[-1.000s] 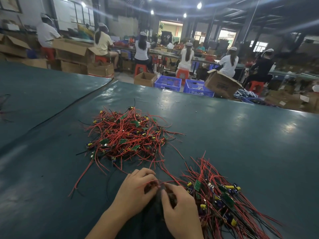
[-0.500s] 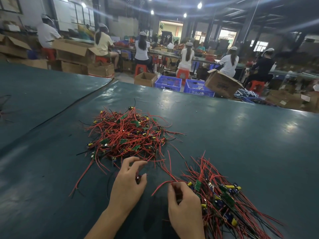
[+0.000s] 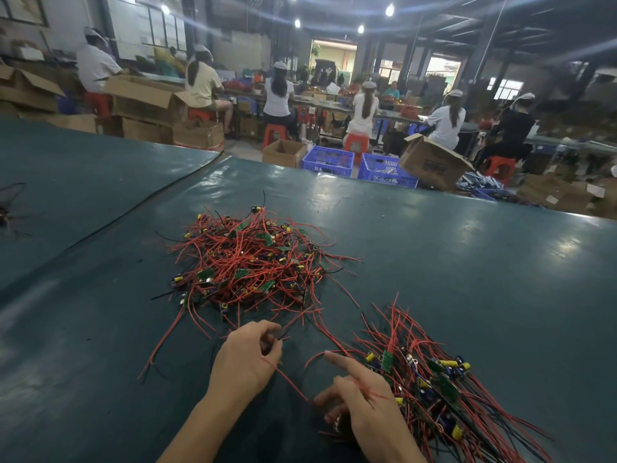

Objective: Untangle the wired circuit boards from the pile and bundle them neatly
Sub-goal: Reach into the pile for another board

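A tangled pile of wired circuit boards (image 3: 253,262), red leads with small green boards and yellow parts, lies on the dark green table (image 3: 467,279). A straighter bundle of the same boards (image 3: 437,382) lies fanned out at the near right. Just below the pile, my left hand (image 3: 245,360) pinches wire ends between thumb and fingers. A red wire (image 3: 290,382) stretches from it to my right hand (image 3: 362,404), beside the bundle. That hand's index finger points straight out while its other fingers curl round the wire and a small part that I cannot make out.
A seam (image 3: 140,208) crosses the table cover at the left, with a small dark wire tangle (image 3: 6,212) beyond it. Past the table's far edge stand blue crates (image 3: 329,160), cardboard boxes (image 3: 432,165) and several seated workers (image 3: 278,95).
My hands have drawn apart. A red wire is now pulled taut between them, and my right index finger has straightened out toward the pile.
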Demonstrator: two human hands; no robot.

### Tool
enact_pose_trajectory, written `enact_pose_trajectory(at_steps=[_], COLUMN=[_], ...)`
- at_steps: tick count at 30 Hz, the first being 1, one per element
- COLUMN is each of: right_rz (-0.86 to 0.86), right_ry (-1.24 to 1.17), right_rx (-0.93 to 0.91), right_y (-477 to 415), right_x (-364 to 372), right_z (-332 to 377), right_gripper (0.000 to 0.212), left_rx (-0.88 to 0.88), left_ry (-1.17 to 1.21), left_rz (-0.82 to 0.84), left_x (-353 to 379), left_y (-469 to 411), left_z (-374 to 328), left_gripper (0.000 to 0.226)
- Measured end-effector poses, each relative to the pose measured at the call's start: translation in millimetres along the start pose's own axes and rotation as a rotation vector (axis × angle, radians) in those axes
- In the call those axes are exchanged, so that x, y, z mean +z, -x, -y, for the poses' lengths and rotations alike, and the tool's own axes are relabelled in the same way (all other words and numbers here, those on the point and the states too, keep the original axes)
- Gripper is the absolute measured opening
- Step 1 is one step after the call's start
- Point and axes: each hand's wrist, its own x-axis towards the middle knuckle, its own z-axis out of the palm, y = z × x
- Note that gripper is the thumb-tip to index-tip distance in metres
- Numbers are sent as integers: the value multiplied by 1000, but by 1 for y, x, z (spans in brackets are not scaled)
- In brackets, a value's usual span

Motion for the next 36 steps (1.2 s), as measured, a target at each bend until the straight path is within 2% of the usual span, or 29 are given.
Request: enact_pose_trajectory(at_steps=[3,5,9,11,14,16,20,23,26,31,34,36], right_rz=[82,141,111,84,33,14,-57,-196,-242,-198,-241,-313], right_ry=[-30,-70,-172,-173,-59,21,179,58,-62,-52,-109,-249], right_rx=[-6,-9,1,75,122,115,61,-21,-89,-86,-68,-26], right_y=[2,2,-1,-1,0,0,-1,-3,-6,-9,-11,-13], right_x=[-4,-6,-8,-7,-4,-2,3,9,15,19,21,20], right_z=[1,1,3,4,4,1,-5,-5,-3,-6,-7,-7], right_gripper=[77,89,108,102,75,61,43,29,22,14,13,8], left_rx=[75,79,-102,-192,-295,-316,-265,-107,12,11,97,159], left_ry=[-31,42,499,714,1005,1078,1006,832,758,734,674,590], left_rz=[-24,-82,-150,-158,-102,-43,85,224,321,293,154,45], left_x=[1,1,-5,-8,-11,-10,-6,-2,5,9,11,11], left_y=[1,0,-5,-6,-8,-7,1,7,12,14,16,17], left_z=[3,0,-8,-12,-18,-22,-28,-32,-36,-33,-36,-38], left_gripper=[13,8,8,7,13,12,15,21,23,31,27,18])
